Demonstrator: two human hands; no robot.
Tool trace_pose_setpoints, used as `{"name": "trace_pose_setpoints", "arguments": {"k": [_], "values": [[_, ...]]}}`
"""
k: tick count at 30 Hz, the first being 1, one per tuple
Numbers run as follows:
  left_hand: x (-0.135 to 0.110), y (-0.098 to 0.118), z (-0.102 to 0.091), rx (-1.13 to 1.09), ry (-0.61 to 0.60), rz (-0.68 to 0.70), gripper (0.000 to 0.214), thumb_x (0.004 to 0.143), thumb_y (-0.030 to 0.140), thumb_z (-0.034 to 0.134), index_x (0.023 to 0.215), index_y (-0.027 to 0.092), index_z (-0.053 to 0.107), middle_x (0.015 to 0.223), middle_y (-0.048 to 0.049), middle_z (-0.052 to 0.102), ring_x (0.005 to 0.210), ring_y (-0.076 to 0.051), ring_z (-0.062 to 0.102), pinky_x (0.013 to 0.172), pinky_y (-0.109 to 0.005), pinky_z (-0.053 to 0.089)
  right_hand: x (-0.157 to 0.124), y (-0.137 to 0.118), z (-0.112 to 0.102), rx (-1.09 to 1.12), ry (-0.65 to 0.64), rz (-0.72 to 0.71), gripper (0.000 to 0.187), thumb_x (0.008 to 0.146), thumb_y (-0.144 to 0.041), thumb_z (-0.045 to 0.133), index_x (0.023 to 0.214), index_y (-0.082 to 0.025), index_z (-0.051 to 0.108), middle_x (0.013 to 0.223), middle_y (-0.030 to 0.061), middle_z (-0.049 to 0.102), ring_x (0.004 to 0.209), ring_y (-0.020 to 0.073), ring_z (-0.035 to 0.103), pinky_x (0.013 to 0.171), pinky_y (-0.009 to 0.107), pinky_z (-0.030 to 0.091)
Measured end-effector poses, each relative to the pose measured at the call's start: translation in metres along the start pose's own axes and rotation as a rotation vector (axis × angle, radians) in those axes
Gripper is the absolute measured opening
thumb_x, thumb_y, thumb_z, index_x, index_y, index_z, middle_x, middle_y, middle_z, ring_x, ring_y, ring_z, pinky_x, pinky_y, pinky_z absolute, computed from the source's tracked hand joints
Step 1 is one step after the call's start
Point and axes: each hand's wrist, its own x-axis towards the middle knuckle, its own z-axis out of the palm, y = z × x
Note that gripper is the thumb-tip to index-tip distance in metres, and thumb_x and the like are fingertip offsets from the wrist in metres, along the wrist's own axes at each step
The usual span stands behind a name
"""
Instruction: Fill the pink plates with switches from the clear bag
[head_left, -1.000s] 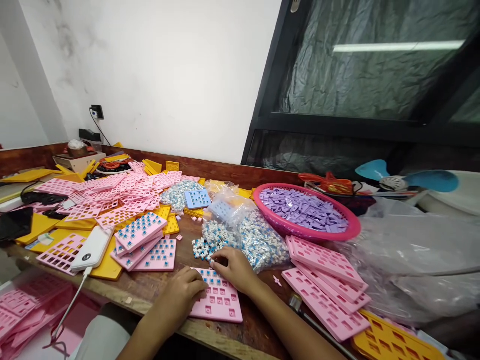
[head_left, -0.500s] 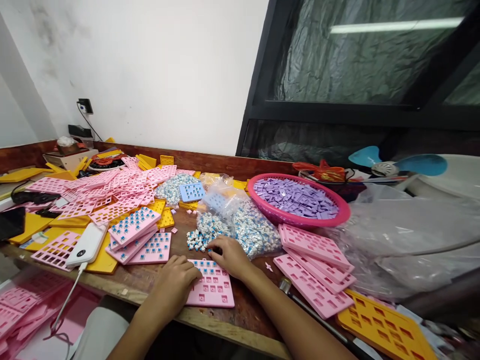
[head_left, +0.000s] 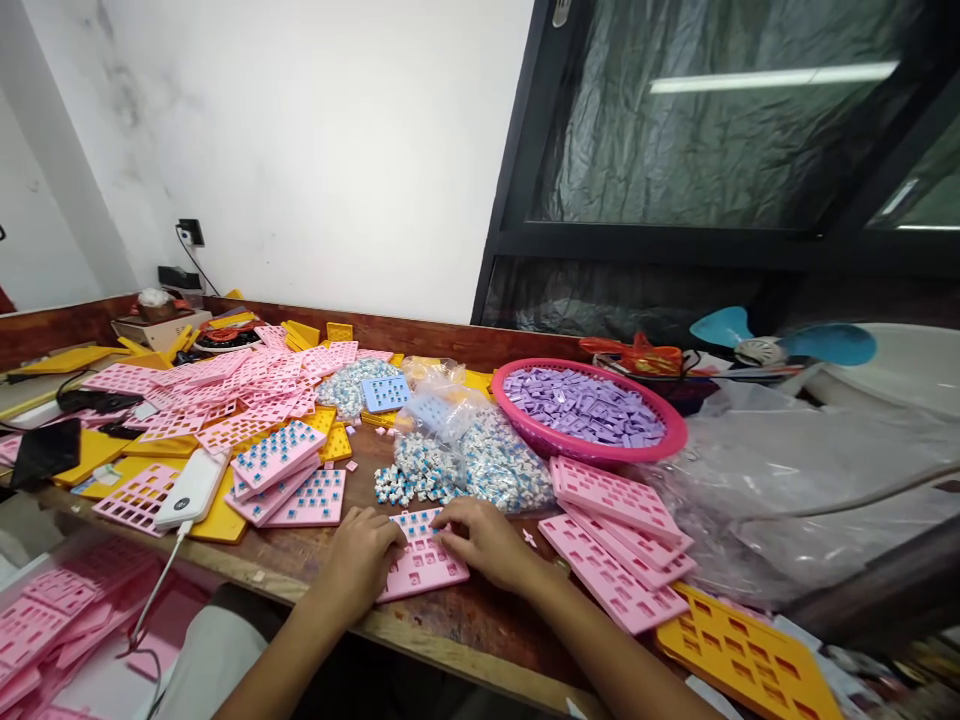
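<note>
A pink plate [head_left: 424, 572] with square cut-outs lies near the table's front edge, its upper rows carrying blue key switches [head_left: 415, 518]. My left hand [head_left: 364, 552] is closed on the plate's left side, thumb over its face. Over the upper right part of the plate, my right hand [head_left: 486, 540] has its fingers pinched together and pointing down; what sits between the fingertips is hidden. Just behind the plate is a loose pile of blue and white key switches [head_left: 409, 478], beside a clear bag [head_left: 506, 465] full of them.
Pink plates fitted with switches [head_left: 277, 455] are stacked at left, by a white power bank [head_left: 193, 487]. Bare pink plates [head_left: 615, 545] and a yellow plate [head_left: 742, 650] lie at right. Behind them stands a pink basket [head_left: 592, 455] of purple pieces. Heaped pink plates [head_left: 225, 385] cover the far left.
My right hand has moved from the loose switch pile down onto the upper right part of the plate. My left hand stays on the plate's left side. The camera view has shifted slightly.
</note>
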Motion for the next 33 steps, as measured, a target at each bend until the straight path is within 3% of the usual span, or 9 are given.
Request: {"name": "trace_pose_setpoints", "arguments": {"k": [4,9,14,22,26,29,33], "values": [[0.017,-0.009,-0.016,-0.068,-0.046,0.099,0.015,0.093,0.020,0.061,0.097,0.024,0.074,0.099,-0.0035,0.073,0.097,-0.021,0.064,0.086,-0.031,0.044,-0.003,0.014,0.011,0.005,0.040,-0.003,0.012,0.089,-0.019,0.066,0.092,-0.020,0.078,0.091,0.0057,0.072,0.089,0.0204,0.065,0.081,0.030,0.046],[0.060,-0.033,-0.031,0.154,-0.108,0.204,0.022,0.091,0.012,0.059,0.100,0.024,0.075,0.104,-0.0057,0.072,0.099,-0.021,0.065,0.085,-0.031,0.044,0.001,0.021,0.011,0.022,0.038,-0.004,0.013,0.091,-0.020,0.066,0.093,-0.021,0.078,0.092,0.0057,0.071,0.090,0.0204,0.064,0.081,0.030,0.045],[0.086,-0.047,-0.017,0.212,-0.211,0.318,0.021,0.086,0.011,0.065,0.098,0.026,0.074,0.099,-0.0040,0.071,0.097,-0.021,0.066,0.084,-0.030,0.045,0.000,0.021,0.015,0.027,0.056,0.008,0.012,0.091,-0.018,0.066,0.092,-0.021,0.078,0.090,0.0044,0.071,0.089,0.0199,0.064,0.080,0.030,0.045],[0.096,-0.045,0.000,0.242,-0.196,0.333,0.008,0.089,0.021,0.067,0.096,0.022,0.070,0.097,-0.0050,0.069,0.094,-0.022,0.065,0.085,-0.031,0.046,0.000,0.024,0.023,0.018,0.100,0.034,0.010,0.089,-0.017,0.067,0.088,-0.020,0.076,0.087,0.0048,0.070,0.088,0.0207,0.063,0.078,0.031,0.044],[0.092,-0.038,-0.006,0.243,-0.137,0.266,0.010,0.093,0.024,0.061,0.091,0.018,0.068,0.095,-0.0082,0.068,0.091,-0.024,0.065,0.078,-0.031,0.047,0.001,0.022,0.021,0.047,0.069,0.033,0.010,0.088,-0.016,0.068,0.085,-0.020,0.077,0.083,0.0048,0.071,0.084,0.0205,0.064,0.075,0.030,0.045],[0.072,-0.030,-0.019,0.208,-0.044,0.200,0.016,0.096,0.028,0.054,0.096,0.017,0.066,0.095,-0.0089,0.069,0.091,-0.024,0.065,0.076,-0.031,0.046,0.000,0.020,0.020,0.038,0.093,0.025,0.012,0.089,-0.018,0.067,0.087,-0.020,0.078,0.084,0.0052,0.071,0.084,0.0209,0.064,0.075,0.031,0.045],[0.030,-0.015,-0.027,-0.163,0.101,0.087,0.010,0.092,0.028,0.059,0.093,0.020,0.065,0.086,-0.0025,0.069,0.078,-0.017,0.063,0.069,-0.026,0.044,-0.003,0.016,0.019,-0.001,0.085,-0.023,0.011,0.089,-0.022,0.068,0.087,-0.022,0.078,0.081,0.0043,0.071,0.082,0.0209,0.063,0.075,0.032,0.044]]}}
